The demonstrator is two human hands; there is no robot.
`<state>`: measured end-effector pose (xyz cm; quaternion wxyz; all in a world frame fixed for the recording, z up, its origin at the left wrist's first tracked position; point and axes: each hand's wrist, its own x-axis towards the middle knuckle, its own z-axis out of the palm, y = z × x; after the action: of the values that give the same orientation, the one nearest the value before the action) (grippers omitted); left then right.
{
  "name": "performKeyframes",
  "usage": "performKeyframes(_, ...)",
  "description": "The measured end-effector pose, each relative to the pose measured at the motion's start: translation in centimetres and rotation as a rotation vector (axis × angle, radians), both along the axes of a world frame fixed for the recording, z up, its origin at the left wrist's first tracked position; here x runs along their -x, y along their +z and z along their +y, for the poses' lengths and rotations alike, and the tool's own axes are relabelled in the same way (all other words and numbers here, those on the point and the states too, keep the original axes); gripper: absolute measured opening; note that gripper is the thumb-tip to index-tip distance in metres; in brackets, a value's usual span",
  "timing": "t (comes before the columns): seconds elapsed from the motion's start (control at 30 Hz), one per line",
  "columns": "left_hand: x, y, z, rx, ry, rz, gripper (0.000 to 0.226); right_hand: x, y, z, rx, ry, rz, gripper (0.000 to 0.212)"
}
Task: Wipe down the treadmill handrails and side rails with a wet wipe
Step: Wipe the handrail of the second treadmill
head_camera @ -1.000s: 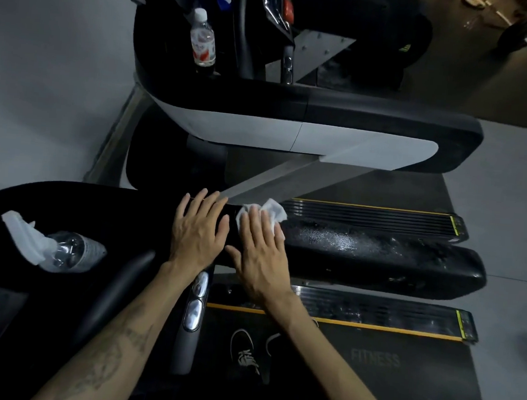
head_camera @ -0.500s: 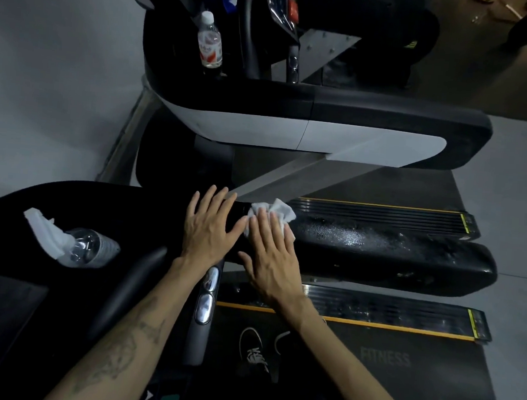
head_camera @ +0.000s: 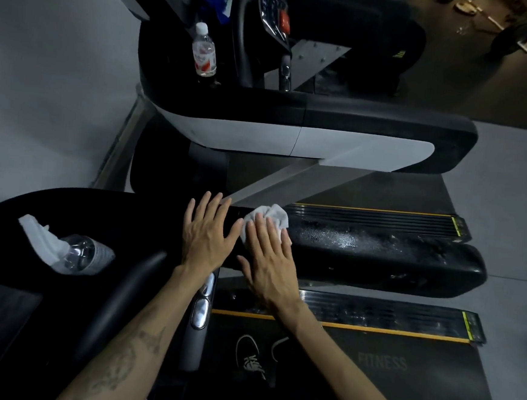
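Right hand flat, fingers straight and spread, pressing one crumpled wet wipe onto the near black handrail; left hand just beside it on the same rail, fingers spread, holding nothing. Judged mid-wipe on this handrail, wet sheen showing on the stretch beyond the wipe; next move probably calls for steady downward pressure while sliding along the rail. Counted: two hands, one wipe, two bottles, namely one lying bottle well left of the handrail and one upright bottle far beyond it.
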<state>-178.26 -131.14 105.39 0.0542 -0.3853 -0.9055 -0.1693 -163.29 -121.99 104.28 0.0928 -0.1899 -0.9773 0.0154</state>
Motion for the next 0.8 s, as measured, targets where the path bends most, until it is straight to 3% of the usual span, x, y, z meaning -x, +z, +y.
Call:
performKeyframes(0.27,0.1,-0.1,0.0,-0.021,-0.005,0.018,0.066,-1.9,-0.1,0.4,0.038,-0.147,0.013,0.074)
performKeyframes(0.57,0.1,-0.1,0.0,0.006,-0.005,0.026,0.067,-0.2,0.3,1.6,-0.001,0.005,-0.022,0.072)
performKeyframes(0.8,0.3,-0.2,0.0,0.001,-0.008,0.022,0.067,-2.6,-0.2,0.1,0.065,-0.197,0.019,0.075)
